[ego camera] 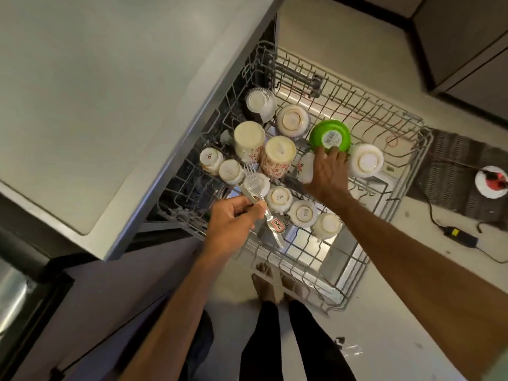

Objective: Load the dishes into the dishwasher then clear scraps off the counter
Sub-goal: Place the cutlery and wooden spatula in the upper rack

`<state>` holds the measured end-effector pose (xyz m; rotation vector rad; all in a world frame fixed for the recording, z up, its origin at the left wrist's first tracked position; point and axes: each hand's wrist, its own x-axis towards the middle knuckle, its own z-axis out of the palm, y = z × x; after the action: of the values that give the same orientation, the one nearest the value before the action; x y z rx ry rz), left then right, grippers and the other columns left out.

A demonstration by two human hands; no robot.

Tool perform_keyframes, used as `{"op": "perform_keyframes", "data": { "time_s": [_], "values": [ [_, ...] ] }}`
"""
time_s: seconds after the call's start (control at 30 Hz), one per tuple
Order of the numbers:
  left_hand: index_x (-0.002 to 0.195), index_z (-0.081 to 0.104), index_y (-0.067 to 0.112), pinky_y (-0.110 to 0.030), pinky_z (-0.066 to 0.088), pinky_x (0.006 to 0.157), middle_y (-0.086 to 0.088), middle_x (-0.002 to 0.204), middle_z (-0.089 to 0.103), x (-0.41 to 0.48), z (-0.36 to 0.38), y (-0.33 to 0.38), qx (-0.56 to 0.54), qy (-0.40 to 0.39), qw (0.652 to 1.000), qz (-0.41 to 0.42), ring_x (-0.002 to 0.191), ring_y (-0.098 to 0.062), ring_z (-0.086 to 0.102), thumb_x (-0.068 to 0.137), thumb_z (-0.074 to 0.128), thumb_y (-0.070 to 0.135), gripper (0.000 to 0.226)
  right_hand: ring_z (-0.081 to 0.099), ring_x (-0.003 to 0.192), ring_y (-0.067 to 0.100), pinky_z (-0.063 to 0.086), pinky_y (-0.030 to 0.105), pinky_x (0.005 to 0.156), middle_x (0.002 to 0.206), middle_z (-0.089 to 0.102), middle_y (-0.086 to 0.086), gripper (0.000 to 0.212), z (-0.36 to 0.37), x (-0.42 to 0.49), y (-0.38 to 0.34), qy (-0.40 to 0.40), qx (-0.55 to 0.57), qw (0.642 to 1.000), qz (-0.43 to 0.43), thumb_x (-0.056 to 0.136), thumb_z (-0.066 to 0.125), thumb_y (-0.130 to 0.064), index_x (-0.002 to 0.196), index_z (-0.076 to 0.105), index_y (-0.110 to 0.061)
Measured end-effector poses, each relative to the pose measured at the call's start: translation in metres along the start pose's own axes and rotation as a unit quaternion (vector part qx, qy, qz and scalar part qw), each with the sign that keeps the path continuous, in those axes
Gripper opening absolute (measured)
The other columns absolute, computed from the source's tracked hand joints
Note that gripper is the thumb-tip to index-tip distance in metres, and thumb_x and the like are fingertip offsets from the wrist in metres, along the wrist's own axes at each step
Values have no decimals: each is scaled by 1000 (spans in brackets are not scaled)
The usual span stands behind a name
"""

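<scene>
- You stand at a pale, smooth stone-look counter with a grey metal edge. The floor below it is pale.
- The grey wire dishwasher rack is pulled out from under the counter, and its thin tines stand upright.
- Round ceramic cups sit upside down in the rack, cream bases up. Two tall ones bear a red floral print.
- The glossy green bowl lies inverted near the rack's middle with a label on its base, just beside a white bowl.
- Your right hand is spread loose, its straight fingers touching the green bowl's near edge.
- Your left hand is clenched around a shiny fork with its tines pointing away over the cups and a sticker on its handle.
- A striped woven mat and a black power adapter with its cable lie on the floor beyond the rack.
</scene>
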<state>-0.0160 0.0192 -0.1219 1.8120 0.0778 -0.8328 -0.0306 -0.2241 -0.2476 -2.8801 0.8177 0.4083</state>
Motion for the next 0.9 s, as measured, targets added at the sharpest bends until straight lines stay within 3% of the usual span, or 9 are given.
{"op": "perform_keyframes", "data": {
  "time_s": [0.1,0.2,0.33,0.4,0.47,0.53,0.63,0.77,0.9],
  "values": [
    [92,76,9,-15,46,59,8,66,69,5,-6,-5,-19,-8,1000,-7,57,-1,54,94,70,15,9,47,113,41,46,50,94,127,46,24,110,16,-3,2,40,-7,999,-23,66,74,-78,141,38,-7],
    [98,76,8,-14,46,59,11,66,69,9,-11,-11,-18,-6,1000,-11,57,2,56,94,69,15,11,44,117,42,46,53,96,132,43,24,113,19,-7,1,24,15,999,-15,68,75,-77,148,32,-10],
    [95,76,9,-15,45,58,10,64,69,10,-9,-13,-13,-12,1000,-25,56,3,57,95,69,15,9,30,140,47,32,59,113,153,28,31,108,1,-25,-1,12,102,995,11,78,81,-51,155,23,-3],
    [93,77,13,-20,46,63,5,73,74,9,-9,-17,-3,-16,999,-33,59,2,60,94,70,20,9,34,140,44,33,55,113,152,36,29,81,-20,-46,-7,66,181,981,-9,86,76,-40,149,39,-2],
    [95,77,14,-20,46,65,3,77,75,5,-7,-23,8,-23,999,-43,62,1,62,93,71,23,11,56,121,27,50,48,100,132,60,15,42,-43,-76,-17,87,318,944,-34,94,68,-33,128,62,-9],
    [94,76,12,-19,45,63,7,72,73,-1,-2,-28,14,-31,998,-54,60,1,61,93,72,24,13,68,99,13,59,42,85,108,74,-1,22,-66,-110,-33,-51,455,889,-32,100,62,-35,111,73,-20],
    [94,77,11,-23,51,63,4,76,75,-10,2,-34,16,-30,998,-49,66,-7,69,91,73,19,9,75,86,18,62,46,82,92,77,-2,16,-70,-149,-52,-221,551,804,-36,102,60,-22,104,76,-24],
    [99,78,15,-34,59,79,-4,87,78,-17,-11,-41,-15,-24,997,-72,83,-22,75,90,74,19,11,77,77,26,62,43,75,89,78,5,24,-62,-155,-67,-225,595,771,-18,93,67,0,108,76,-16],
    [88,79,13,-35,53,75,-9,85,78,-15,-26,-45,-4,12,995,-99,77,-25,70,84,78,23,10,78,78,28,60,26,63,90,79,12,18,-66,-147,-75,-275,649,708,36,90,69,5,105,76,-4]
  ]
}}
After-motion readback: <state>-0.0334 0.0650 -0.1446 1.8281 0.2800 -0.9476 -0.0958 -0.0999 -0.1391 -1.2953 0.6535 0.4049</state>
